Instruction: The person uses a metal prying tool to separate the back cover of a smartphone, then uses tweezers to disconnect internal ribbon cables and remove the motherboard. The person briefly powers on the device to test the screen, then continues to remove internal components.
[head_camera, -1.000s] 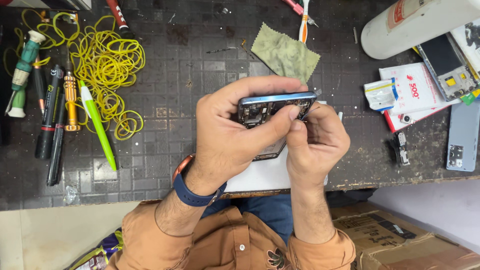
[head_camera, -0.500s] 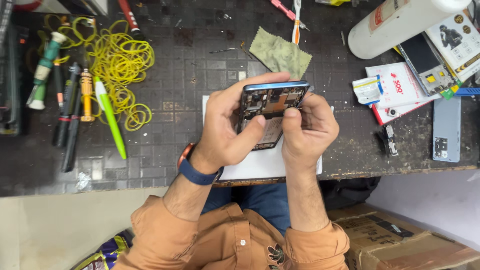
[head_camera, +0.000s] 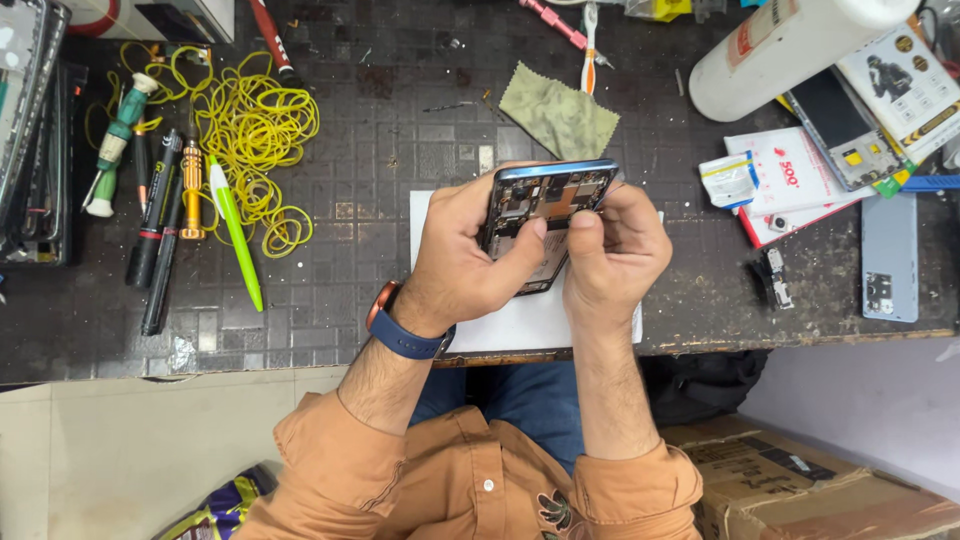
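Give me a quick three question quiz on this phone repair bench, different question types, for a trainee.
1. True or false: the opened phone lies flat on the white mat.
2. What lies right of the screwdrivers: A green pen, B scissors, C tape?
3. Which hand wears the blue-strapped watch?

Key: 1 false, both the left hand and the right hand hold it up. 2 A. 3 left.

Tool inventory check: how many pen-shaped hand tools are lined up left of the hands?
5, though more may hide under the clutter. Green-and-white screwdriver at far left, two black tools side by side, an orange precision driver, and a green-and-white pen-like tool nearest the yellow rubber bands.
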